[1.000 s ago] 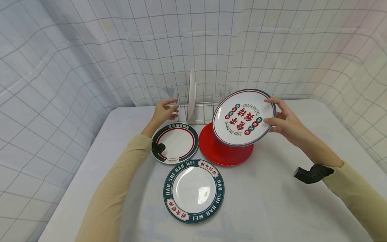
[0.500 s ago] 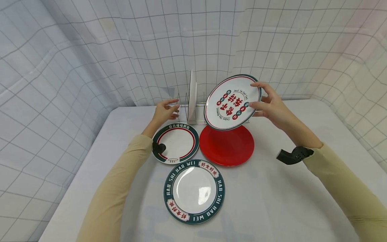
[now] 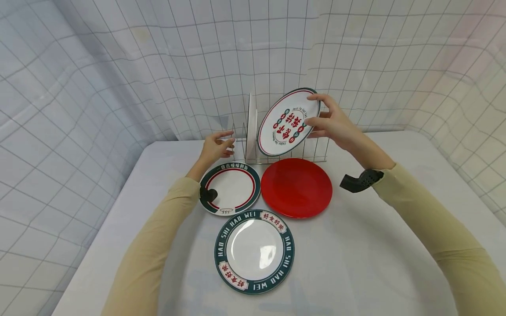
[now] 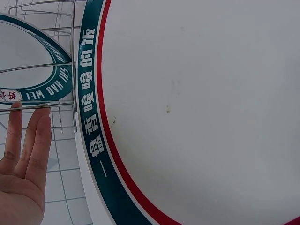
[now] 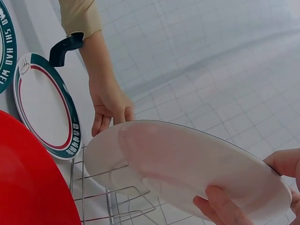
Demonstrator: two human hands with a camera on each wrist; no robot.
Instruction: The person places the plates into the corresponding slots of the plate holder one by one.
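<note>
My right hand pinches the right rim of a white plate with red lettering and a green edge. That plate is tilted up over a wire dish rack, its pale underside showing in the right wrist view. My left hand is at the rack's left end, fingers extended with their tips right at a lower wire. Beside it, a green-rimmed plate stands upright in the rack, seen nearly edge-on in the head view. The held plate overlaps part of the rack.
On the white table lie a red plate in front of the rack, a white plate with green rim and red ring to its left, and a green-bordered lettered plate nearer. A checked curtain hangs behind.
My right hand has carried the plate left and away from me, from above the red plate to over the rack, turning it steeper. The left hand stays in place.
</note>
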